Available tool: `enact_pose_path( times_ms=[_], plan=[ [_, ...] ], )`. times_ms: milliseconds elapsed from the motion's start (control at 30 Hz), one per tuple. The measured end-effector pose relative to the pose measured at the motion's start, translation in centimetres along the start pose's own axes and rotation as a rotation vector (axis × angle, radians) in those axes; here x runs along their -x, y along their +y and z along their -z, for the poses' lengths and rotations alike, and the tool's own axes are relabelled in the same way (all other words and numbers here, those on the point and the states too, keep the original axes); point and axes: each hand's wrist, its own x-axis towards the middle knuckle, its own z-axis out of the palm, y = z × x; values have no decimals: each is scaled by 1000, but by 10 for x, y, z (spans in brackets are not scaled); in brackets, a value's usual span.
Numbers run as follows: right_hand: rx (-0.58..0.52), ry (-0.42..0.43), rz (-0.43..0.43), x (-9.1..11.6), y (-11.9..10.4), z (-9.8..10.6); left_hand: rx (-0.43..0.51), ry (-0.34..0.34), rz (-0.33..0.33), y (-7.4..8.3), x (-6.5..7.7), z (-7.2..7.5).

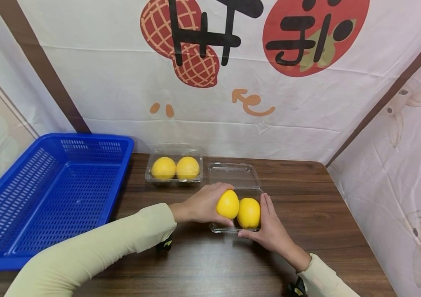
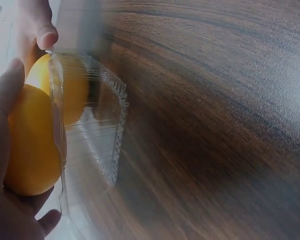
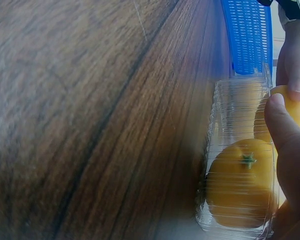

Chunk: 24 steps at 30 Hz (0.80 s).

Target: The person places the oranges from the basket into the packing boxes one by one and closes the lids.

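Observation:
In the head view my left hand (image 1: 204, 204) grips a yellow orange (image 1: 227, 204), thumb in front and fingers behind. It is over the left half of an open clear plastic clamshell box (image 1: 232, 229), partly below the rim in the left wrist view. A second orange (image 1: 248, 213) sits in the right half; the right wrist view shows its green star-shaped stem end (image 3: 248, 160). My right hand (image 1: 271, 227) holds the box's right end, thumb at the front rim and fingers along the side. The hinged lid (image 1: 234, 175) lies folded back behind.
A closed clear box (image 1: 174, 180) with two oranges stands behind and to the left, near the cloth wall (image 1: 121, 95). At the left is a blue perforated basket (image 1: 121, 177). Brown wood tabletop (image 1: 210, 264) spreads in front.

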Motion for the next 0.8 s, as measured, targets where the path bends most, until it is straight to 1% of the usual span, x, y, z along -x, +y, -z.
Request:
enact_pose_path(
  times_ms=[200, 433, 633, 800],
  plan=[
    [0, 13, 12, 0, -1, 0, -37, -7, -1, -2, -1, -4],
    [-2, 23, 19, 1, 0, 0, -72, -12, 5, 1, -2, -9],
    [-6, 8, 3, 1, 0, -1, -109, -9, 8, 2, -1, -14],
    [-4, 4, -3, 1, 1, -1, -113, -8, 14, 2, -1, -17]
  ],
)
